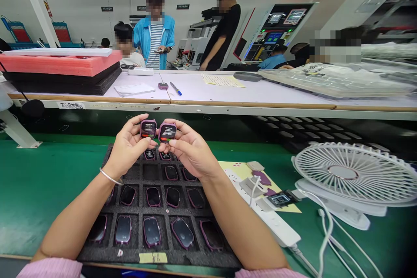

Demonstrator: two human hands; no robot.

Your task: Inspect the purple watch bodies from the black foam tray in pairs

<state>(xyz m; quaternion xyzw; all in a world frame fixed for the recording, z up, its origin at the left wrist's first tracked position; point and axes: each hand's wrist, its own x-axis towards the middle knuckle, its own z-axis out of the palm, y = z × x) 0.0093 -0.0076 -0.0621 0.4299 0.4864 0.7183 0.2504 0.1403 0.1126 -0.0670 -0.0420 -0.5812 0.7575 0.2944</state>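
Observation:
My left hand (128, 145) is closed around a small purple-rimmed smartwatch body (148, 128) with a lit screen, held up over the tray. Beside it, my right hand (189, 147) grips a second watch body (167, 132), its screen also lit. The two watches nearly touch. Below both hands lies a black foam tray (130, 173) on the green mat, its pockets filled with several more dark-screened watch bodies (153, 196). A thin bracelet circles my left wrist.
A white desk fan (353, 178) lies at the right with white cables. A white power strip (270, 221) and a yellow sheet with small parts sit right of the tray. Behind, a long shelf holds pink and black foam stacks (61, 69), a pen, paper. Several people work beyond it.

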